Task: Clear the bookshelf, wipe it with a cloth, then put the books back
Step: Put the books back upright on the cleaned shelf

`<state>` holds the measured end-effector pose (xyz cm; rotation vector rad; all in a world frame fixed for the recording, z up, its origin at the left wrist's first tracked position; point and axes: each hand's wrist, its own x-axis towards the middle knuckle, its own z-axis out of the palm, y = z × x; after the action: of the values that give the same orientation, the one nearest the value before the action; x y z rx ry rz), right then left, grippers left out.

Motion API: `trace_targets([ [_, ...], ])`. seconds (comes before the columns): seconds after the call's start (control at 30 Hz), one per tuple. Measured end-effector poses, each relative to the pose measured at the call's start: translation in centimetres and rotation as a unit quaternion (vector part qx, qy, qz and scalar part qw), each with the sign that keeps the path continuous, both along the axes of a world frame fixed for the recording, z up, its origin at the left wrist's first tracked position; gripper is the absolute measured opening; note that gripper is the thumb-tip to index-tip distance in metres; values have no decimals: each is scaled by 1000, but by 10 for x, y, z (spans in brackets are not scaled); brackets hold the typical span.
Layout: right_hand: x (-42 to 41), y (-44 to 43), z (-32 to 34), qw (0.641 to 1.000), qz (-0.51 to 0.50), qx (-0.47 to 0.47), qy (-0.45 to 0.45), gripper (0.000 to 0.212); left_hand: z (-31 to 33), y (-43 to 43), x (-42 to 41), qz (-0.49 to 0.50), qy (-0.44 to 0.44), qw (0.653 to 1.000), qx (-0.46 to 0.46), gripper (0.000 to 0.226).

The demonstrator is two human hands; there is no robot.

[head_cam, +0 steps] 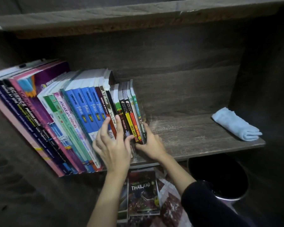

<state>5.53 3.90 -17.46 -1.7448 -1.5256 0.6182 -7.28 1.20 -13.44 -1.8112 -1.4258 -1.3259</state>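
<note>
View: head camera, looking down into a dark shelf unit.
Sleeve: dark sleeve (203, 202) lowest in frame, covering the right forearm to just above the wrist.
Loose book: dark-covered paperback titled THAILAND (143, 192), lying flat below the shelf edge between the two forearms, on top of other loose books.
Bin: round black bin with a silvery rim (220, 176), standing under the shelf, right of the right arm.
Left hand (112, 148): fingers spread wide and nearly straight, pressed against spines in the middle of the row; thumb stretched towards the slim books.
Right hand (152, 145): fingers curled round the outer cover of the slim black, yellow and red-spined books (131, 123) at the row's right end, thumb at their lower front edge; gripping them.
Book row: stood leaning left, filling the left half of the dark wood-grain shelf board (195, 136); blue "fokus" paperbacks (88, 105) mid-row, large pink and purple science books (28, 115) at far left.
Cloth: pale blue folded cloth (234, 125), lying at the far right of the same board, well apart from the books.
</note>
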Motion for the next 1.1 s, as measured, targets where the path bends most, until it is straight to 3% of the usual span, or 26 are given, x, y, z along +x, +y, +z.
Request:
trace_targets([
  [0.23, 12, 4, 0, 999, 16, 13, 28, 98, 2, 8, 2, 12, 6, 1000, -16, 73],
  [0.37, 17, 2, 6, 998, 50, -20, -10, 102, 11, 6, 11, 41, -3, 998, -44, 73],
  [0.6, 27, -4, 5, 995, 95, -37, -14, 112, 3, 3, 13, 59, 57, 982, -168, 128],
  [0.73, 28, -6, 7, 995, 92, -26, 1, 110, 1, 4, 19, 99, 60, 976, -184, 141],
  [0.93, 25, -8, 4, 996, 74, -7, -42, 106, -7, 12, 23, 134, 60, 976, -160, 129],
  [1.1, 25, -10, 3, 997, 64, 2, -42, 102, 1, 4, 21, 65, 33, 989, -127, 112],
])
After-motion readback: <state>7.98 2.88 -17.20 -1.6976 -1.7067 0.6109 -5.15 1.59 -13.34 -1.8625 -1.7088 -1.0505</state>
